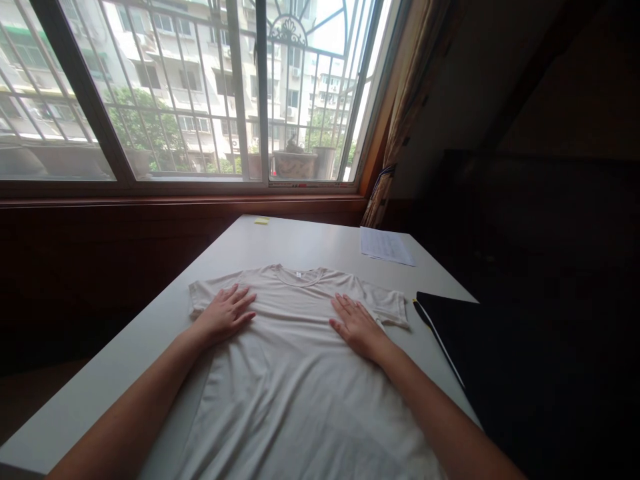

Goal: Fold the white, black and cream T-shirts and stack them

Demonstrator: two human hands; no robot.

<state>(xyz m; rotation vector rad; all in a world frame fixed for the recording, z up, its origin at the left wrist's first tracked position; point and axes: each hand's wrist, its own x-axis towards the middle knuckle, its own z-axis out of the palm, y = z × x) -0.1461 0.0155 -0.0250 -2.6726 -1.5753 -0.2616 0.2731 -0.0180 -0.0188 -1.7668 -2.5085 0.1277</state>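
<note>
A white short-sleeved T-shirt (295, 340) lies spread out on a white table (310, 240), its neckline toward the window and its lower end running out of view at the bottom. Creases cross the chest and run down the body. My left hand (227, 312) rests flat on the shirt's upper left part, near that sleeve, fingers stretched out. On the upper right part, close to the other sleeve, my right hand (359, 327) lies palm down with its fingers extended. Neither hand grips the fabric.
Printed sheets of paper (387, 246) lie at the table's far right. A small yellow pad (261, 221) is near the far edge. Dark folded cloth or a flat black item (450, 327) overlaps the right edge. Beyond the table stand a barred window (190, 100) and a tied curtain (395, 147).
</note>
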